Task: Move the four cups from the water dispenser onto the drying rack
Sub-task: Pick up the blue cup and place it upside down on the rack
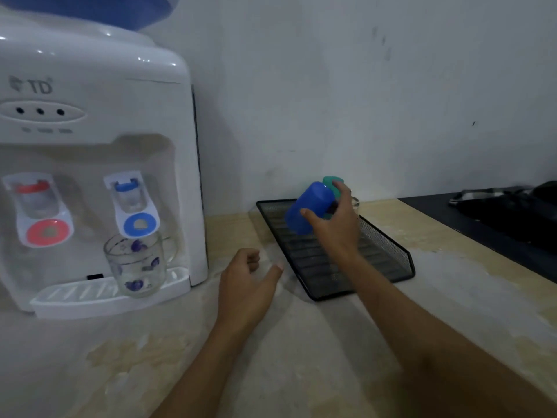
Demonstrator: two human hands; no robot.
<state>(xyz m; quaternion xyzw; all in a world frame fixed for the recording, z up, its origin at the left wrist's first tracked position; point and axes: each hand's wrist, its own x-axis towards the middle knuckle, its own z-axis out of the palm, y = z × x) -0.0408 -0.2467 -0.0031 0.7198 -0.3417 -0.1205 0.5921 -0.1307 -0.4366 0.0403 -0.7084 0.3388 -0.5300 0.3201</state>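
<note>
My right hand (336,223) grips a blue plastic cup (309,206), tilted on its side above the far part of the black mesh drying rack (388,251). A green cup (331,184) stands at the rack's far end, partly hidden behind the blue one. A clear glass (355,203) peeks out behind my hand there too. A clear glass mug with purple flowers (135,263) stands on the drip tray (78,294) of the white water dispenser (99,116), under the blue tap. My left hand (247,282) hovers over the counter between dispenser and rack, loosely curled and holding nothing.
The wall rises directly behind the rack. A dark stove surface (488,224) with black items lies at the right. The beige counter (301,342) stretches toward me. The dispenser's red tap (45,230) is at the left.
</note>
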